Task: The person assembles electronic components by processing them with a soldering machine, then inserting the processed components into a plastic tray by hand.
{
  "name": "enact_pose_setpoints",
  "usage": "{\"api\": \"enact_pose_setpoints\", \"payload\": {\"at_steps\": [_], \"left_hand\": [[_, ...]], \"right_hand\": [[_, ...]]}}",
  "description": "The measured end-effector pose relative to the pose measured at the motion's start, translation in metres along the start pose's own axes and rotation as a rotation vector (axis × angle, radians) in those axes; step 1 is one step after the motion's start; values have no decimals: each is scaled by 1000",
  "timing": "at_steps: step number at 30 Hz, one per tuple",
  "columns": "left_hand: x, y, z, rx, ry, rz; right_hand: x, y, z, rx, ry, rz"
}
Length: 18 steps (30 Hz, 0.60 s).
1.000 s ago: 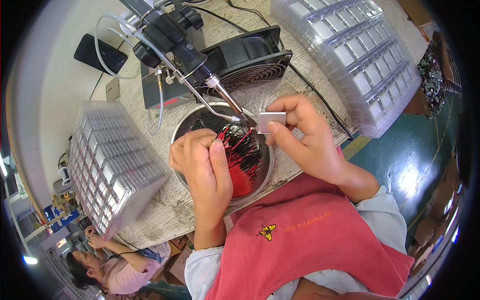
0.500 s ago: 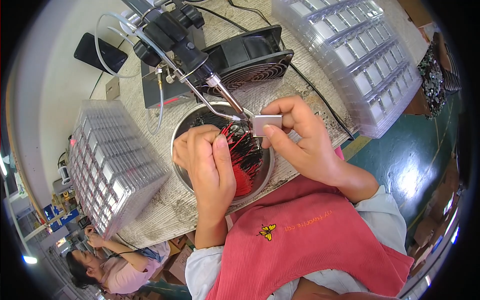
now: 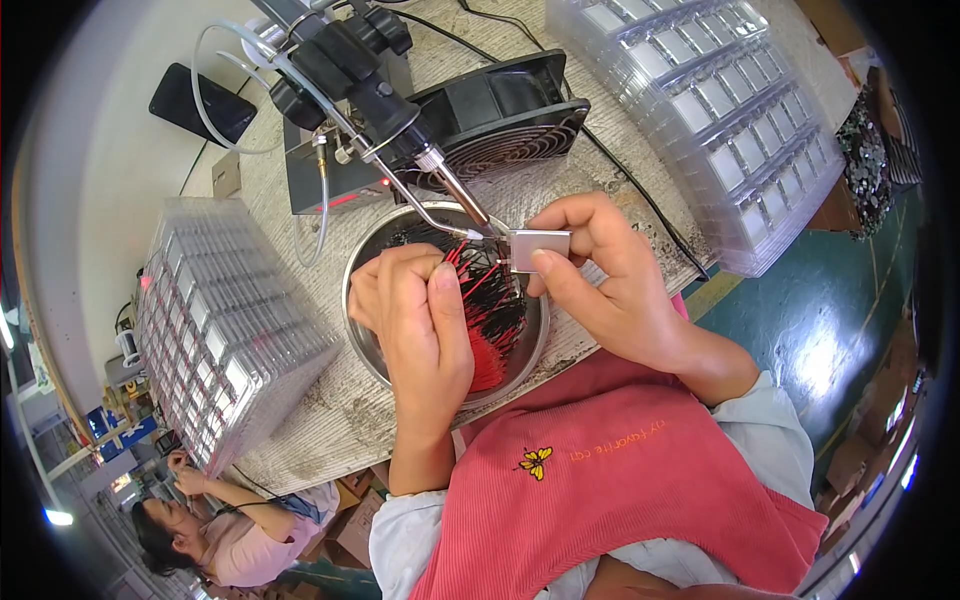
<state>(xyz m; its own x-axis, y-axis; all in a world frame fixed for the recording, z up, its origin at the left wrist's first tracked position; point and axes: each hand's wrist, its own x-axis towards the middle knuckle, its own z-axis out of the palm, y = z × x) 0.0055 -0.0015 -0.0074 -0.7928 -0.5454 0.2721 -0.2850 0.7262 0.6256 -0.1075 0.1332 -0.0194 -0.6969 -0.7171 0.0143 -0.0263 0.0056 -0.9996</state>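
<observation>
My right hand (image 3: 612, 285) pinches a small flat silver battery cell (image 3: 527, 250) between thumb and fingers. The cell's left edge is close under the tip of a soldering iron (image 3: 462, 192), which is clamped on a stand; whether they touch, I cannot tell. Beside the iron runs a thin solder-feed tube (image 3: 440, 222), its white nozzle near the same spot. My left hand (image 3: 420, 325) is closed on a few thin red wires (image 3: 457, 252) that reach toward the cell's edge. Below both hands, a round metal bowl (image 3: 352, 335) holds many red and black wires (image 3: 492, 320).
A black fan (image 3: 510, 140) stands behind the bowl, beside a dark control box (image 3: 345, 188). Stacked clear trays of cells stand at the left (image 3: 240, 310) and far right (image 3: 700, 120). A phone (image 3: 203, 105) lies at far left. Another person (image 3: 250, 535) sits at lower left.
The cell and my right hand have shifted slightly to the right. A small red light now shows on the control box. My left hand stays nearly still.
</observation>
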Motion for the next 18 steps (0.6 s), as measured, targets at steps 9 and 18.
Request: {"api": "enact_pose_setpoints", "payload": {"at_steps": [9, 18], "left_hand": [[1, -1, 1, 12, 2, 9], [1, -2, 2, 17, -6, 5]], "right_hand": [[0, -2, 0, -33, -1, -7], [-1, -2, -1, 15, -15, 29]]}}
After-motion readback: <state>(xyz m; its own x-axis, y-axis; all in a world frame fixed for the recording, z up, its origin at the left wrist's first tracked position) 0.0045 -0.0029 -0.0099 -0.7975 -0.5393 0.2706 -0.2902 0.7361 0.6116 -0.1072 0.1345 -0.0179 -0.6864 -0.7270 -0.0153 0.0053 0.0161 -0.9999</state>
